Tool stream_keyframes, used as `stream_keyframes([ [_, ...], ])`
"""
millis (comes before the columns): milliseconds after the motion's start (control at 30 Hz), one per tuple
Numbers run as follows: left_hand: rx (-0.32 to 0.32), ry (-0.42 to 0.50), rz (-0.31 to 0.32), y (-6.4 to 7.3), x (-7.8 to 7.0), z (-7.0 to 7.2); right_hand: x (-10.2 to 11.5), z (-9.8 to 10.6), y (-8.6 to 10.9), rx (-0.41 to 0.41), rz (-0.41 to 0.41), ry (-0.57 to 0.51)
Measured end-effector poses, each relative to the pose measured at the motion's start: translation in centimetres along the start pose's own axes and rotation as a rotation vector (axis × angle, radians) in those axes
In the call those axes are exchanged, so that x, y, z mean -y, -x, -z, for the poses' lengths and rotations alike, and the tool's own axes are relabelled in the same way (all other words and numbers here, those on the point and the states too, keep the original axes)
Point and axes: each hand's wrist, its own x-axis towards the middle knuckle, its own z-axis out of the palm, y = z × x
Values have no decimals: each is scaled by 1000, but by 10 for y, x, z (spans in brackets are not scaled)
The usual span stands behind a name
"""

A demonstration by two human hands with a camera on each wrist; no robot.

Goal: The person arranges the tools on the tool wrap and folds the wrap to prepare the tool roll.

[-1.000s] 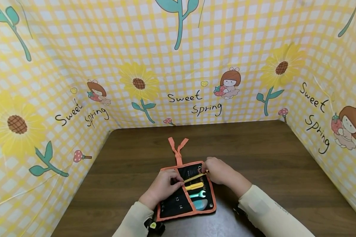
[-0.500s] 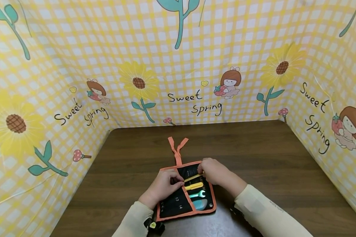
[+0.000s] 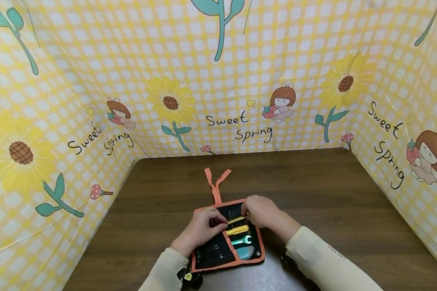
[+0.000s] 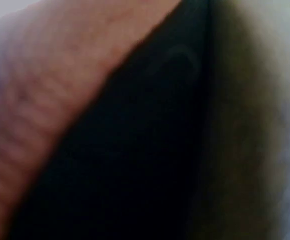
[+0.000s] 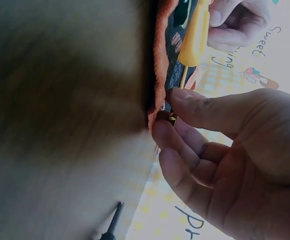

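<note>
A black tool pouch (image 3: 222, 264) with orange edging lies unfolded on the table. My left hand (image 3: 200, 228) rests over its left part and pinches the orange pocket edge. At the upper right of the pouch, my right hand (image 3: 264, 211) pinches the outer end of a slim golden tool (image 3: 236, 220); the other end is hidden in the pocket. The right wrist view shows its brassy tip (image 5: 173, 119) between thumb and fingers. Below it sit a yellow handle (image 3: 237, 230), a teal open-end wrench (image 3: 242, 240) and a rounded teal tool (image 3: 245, 252). The left wrist view is blurred.
Orange ties (image 3: 216, 188) stretch from the pouch toward the back of the brown wooden table (image 3: 298, 173). Yellow checked cloth (image 3: 218, 89) hangs behind and along both sides. A dark thin object (image 5: 113, 222) shows low in the right wrist view.
My right hand has moved left along the slim golden tool, whose brassy end it now covers. Less of the tool shows outside the pocket. The pouch has shifted slightly left.
</note>
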Motion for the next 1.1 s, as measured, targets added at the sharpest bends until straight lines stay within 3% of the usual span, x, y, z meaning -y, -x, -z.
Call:
stream_keyframes([
  [167,-28,-49,-3,1,2,4,-9,4,2,9,-34,-31],
  [400,8,-92,54,2,-1,9,-17,8,3,2,-11,-67],
  [633,26,-118,90,0,-3,8,-10,2,-2,-6,79,-59],
  [1100,-2,-110,77,1,2,4,0,-2,-7,29,79,-46],
])
